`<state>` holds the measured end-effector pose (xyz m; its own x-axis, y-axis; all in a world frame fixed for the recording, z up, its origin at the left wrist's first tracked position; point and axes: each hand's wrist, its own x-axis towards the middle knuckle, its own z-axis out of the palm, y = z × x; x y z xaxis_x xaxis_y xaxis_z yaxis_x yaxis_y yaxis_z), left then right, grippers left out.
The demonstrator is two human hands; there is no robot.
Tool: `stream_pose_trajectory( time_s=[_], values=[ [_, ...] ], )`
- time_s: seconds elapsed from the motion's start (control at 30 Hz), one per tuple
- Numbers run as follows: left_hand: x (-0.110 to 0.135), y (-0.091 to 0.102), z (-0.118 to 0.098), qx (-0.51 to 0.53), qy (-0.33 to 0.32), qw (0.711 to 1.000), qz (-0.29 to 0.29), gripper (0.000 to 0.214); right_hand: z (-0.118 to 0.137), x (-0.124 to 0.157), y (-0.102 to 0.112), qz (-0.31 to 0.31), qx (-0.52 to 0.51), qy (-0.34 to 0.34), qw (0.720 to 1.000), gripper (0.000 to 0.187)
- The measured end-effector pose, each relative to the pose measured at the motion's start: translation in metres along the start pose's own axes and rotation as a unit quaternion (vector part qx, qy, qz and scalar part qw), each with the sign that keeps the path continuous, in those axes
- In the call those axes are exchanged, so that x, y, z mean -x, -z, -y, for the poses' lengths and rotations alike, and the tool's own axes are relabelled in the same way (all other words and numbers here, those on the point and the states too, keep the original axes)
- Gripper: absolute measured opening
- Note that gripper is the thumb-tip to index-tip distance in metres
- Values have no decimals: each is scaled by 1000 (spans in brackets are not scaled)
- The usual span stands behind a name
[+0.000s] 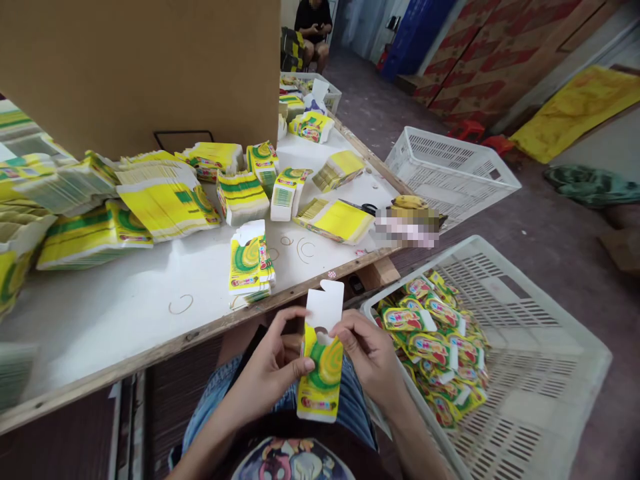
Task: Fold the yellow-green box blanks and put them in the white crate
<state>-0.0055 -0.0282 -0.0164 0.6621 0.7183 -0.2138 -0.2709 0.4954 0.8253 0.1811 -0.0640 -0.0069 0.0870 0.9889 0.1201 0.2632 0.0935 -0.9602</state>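
A yellow and green carton (321,373) with a raised white top flap is held upright over my lap. My left hand (277,360) grips its left side, the thumb lying across the front. At its upper right edge, by the base of the flap, my right hand (367,350) pinches it. Whether anything is inside the carton cannot be seen. Just beyond, near the table's front edge, lies a small stack of flat cartons (250,260). Beside my right arm, a white plastic crate (530,360) holds many small yellow, green and red packets (435,340).
Bundles of flat cartons (167,193) cover the far side of the white table (200,267), before a large cardboard box (140,73). Bananas (411,203) and black-handled scissors (369,209) lie at its right end. Another crate (450,167) stands beyond. A person (314,30) sits in the background.
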Motion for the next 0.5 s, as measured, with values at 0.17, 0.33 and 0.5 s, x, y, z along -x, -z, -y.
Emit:
stream_pose_trajectory(
  time_s=[0.17, 0.33, 0.5],
  values=[
    [-2, 2, 3, -76, -15, 997, -28, 56, -3, 0, 2, -33, 3, 3, 999, 25],
    [-3, 4, 7, -194, -56, 976, -84, 40, 3, -2, 8, 14, 28, -38, 999, 43],
    [-3, 2, 7, -237, -62, 967, -74, 47, 6, -1, 7, 44, -33, -138, 989, 47]
  ],
)
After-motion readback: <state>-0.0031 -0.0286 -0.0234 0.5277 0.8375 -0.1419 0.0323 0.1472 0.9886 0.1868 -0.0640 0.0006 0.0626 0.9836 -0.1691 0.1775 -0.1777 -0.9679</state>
